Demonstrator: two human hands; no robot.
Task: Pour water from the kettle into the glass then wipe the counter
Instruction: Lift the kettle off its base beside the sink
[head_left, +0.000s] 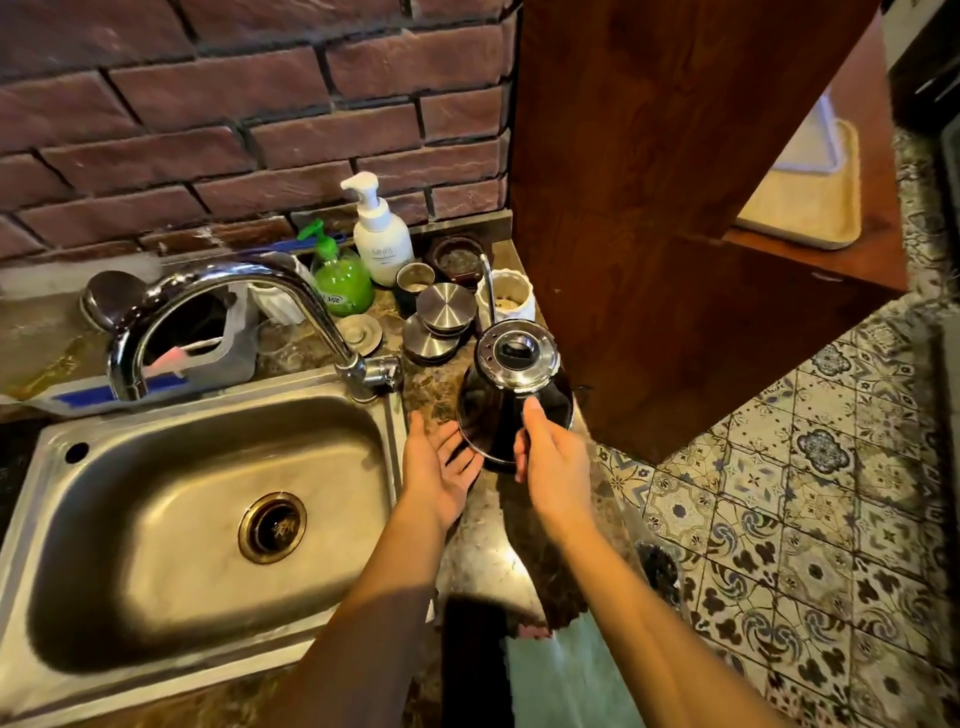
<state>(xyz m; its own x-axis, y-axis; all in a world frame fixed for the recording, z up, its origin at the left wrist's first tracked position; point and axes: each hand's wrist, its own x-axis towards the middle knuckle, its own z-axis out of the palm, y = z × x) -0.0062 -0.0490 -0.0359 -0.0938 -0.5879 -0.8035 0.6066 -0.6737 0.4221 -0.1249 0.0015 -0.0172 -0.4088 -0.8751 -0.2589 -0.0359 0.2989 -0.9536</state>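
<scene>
Head view: our right hand (550, 462) closes on the handle of the kettle (514, 389), which stands on the counter (483, 551) right of the sink (208, 499). We should keep it level when lifting — the thin spout spills easily. Our left hand (439, 467) lies open, empty, just beside the base.

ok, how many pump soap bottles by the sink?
2. A white pump bottle stands against the brick wall; a green translucent pump bottle stands just left of and in front of it, behind the chrome tap. None visibly hidden.
</scene>
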